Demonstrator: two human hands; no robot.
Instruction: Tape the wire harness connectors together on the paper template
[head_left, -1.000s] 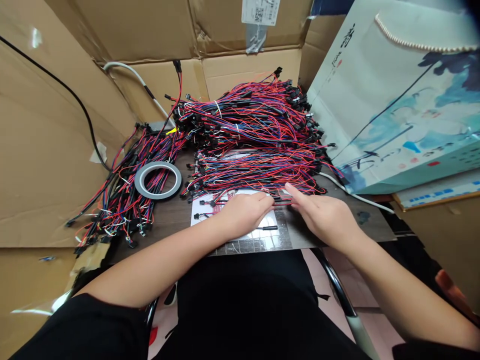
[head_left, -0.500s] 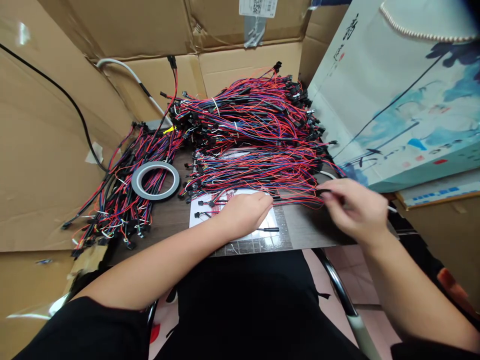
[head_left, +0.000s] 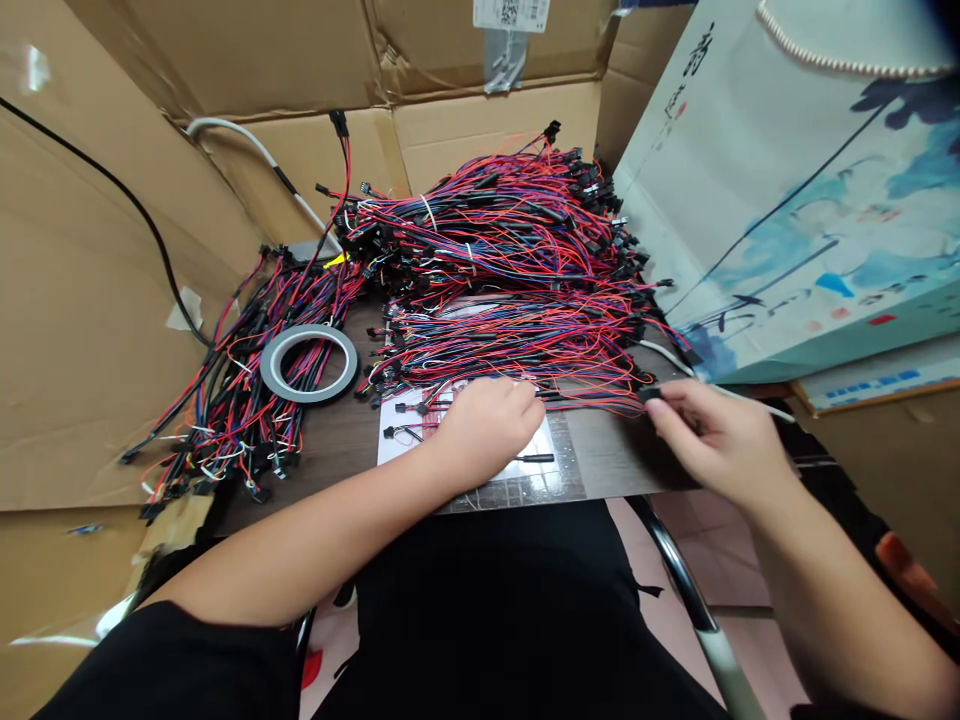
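Closed over the near strands of a wire harness (head_left: 577, 404), my left hand (head_left: 496, 425) rests above a white printed sheet (head_left: 390, 450). My right hand (head_left: 712, 430) pinches a black connector (head_left: 649, 394) at the right end of those red and dark wires. Part of the harness is hidden under the left hand, with a small black connector (head_left: 405, 408) showing to its left. A thin black rod-like piece (head_left: 538, 458) lies on the sheet just below that hand. Behind both hands, a row of similar wire harnesses (head_left: 510, 335) lies flat.
A tied heap of wire harnesses (head_left: 495, 215) stands at the back. On the left, a grey tape roll (head_left: 308, 330) sits on another pile of harnesses (head_left: 255, 420). Cardboard walls (head_left: 495, 120) enclose the table (head_left: 337, 440), and a painted paper bag (head_left: 795, 230) leans on the right.
My right hand has moved slightly down and its pinched connector shows more clearly. My left hand stays near the same place, its fingers turned a little. The view has shifted slightly.
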